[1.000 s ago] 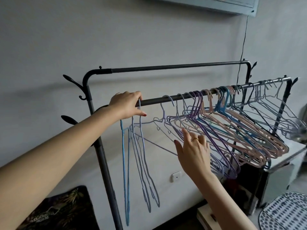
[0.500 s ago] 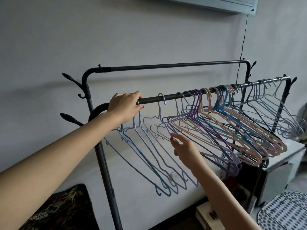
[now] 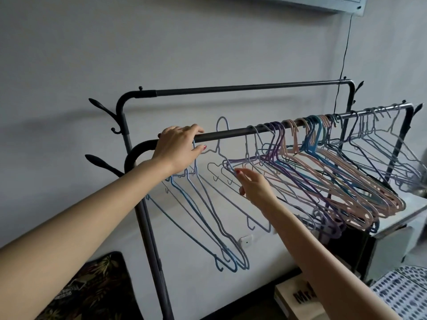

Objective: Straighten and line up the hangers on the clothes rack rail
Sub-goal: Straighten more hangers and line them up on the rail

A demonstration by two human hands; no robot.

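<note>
**Clothes rack with wire and plastic hangers, two hands at the front rail**

Head view. Black metal clothes rack [image 3: 147,227] against a pale wall, with a higher back rail [image 3: 254,87] and a lower front rail [image 3: 231,133] running left to right.

Left hand [image 3: 178,150]: laid over the left end of the front rail, fingers curled over the top of the bar and thumb below, gripping the rail. Blue wire hangers [image 3: 208,218] hang directly beneath this hand, a small bunch slanting down and to the right, their lower ends near a wall socket [image 3: 246,241].

Right hand [image 3: 254,189]: below the rail, between the blue bunch and the crowded group. Forefinger and thumb extend to the left and pinch the thin wire shoulder of a pale hanger [image 3: 221,144], whose hook stands up above the rail line rather than sitting squarely on it.

Dense group: purple hangers [image 3: 307,181], pink hangers [image 3: 360,192] and a teal-blue hanger [image 3: 315,132], packed close together on the middle of the front rail, all angled down to the right. Grey wire hangers [image 3: 379,144] occupy the right end.

Other items: patterned cushion [image 3: 87,289] at lower left; cardboard box [image 3: 298,299] on the floor; dotted fabric [image 3: 402,294] at lower right; a thin black cable [image 3: 344,51] running down the wall.
</note>
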